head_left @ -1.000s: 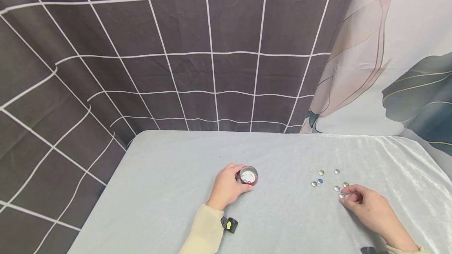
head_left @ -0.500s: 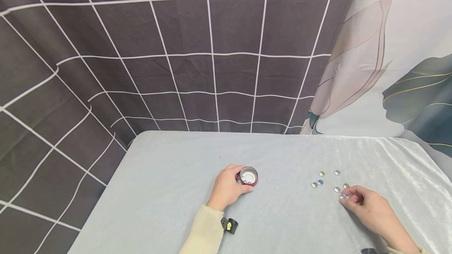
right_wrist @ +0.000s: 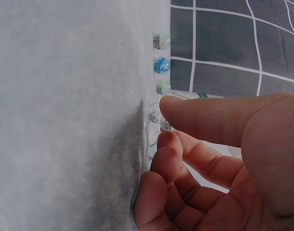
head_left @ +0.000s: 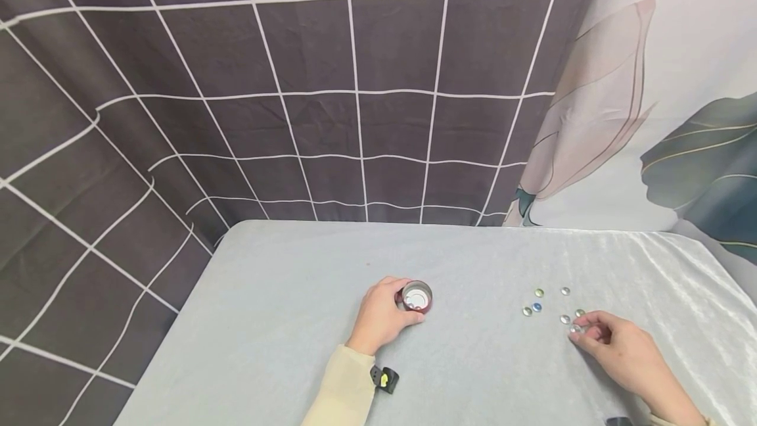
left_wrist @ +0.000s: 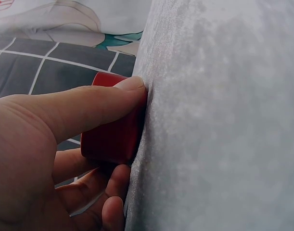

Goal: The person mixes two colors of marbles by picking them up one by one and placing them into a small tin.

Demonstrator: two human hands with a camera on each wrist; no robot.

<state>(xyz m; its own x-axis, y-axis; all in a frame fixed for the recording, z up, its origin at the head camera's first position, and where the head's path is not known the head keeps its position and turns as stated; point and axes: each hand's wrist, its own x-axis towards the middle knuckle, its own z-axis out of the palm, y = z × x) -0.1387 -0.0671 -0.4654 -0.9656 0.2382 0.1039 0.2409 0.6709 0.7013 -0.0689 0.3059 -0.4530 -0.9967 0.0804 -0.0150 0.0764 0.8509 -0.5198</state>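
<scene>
A small round red tin point(head_left: 416, 296) stands with its open top up on the table. My left hand point(head_left: 376, 317) grips it from the left, thumb along the near side and fingers round the far side. A few small bits show on its floor, too small to tell. At the right, my right hand point(head_left: 627, 354) pinches a clear glass marble point(right_wrist: 166, 125) between thumb and index finger, low over the cloth. Beyond those fingertips lie a clear marble point(head_left: 564, 319) and a green one point(head_left: 580, 313), partly covered by the fingers in the head view.
Several other marbles lie on the pale cloth point(head_left: 473, 360): a blue one point(head_left: 537, 307), a greenish one point(head_left: 527, 311), a yellow-green one point(head_left: 539, 292) and a clear one point(head_left: 565, 291). A dark gridded curtain point(head_left: 390, 123) hangs behind the table's far edge.
My right thumb and index finger have drawn together on the clear marble, which has shifted slightly right. My left hand and the tin have stayed in place.
</scene>
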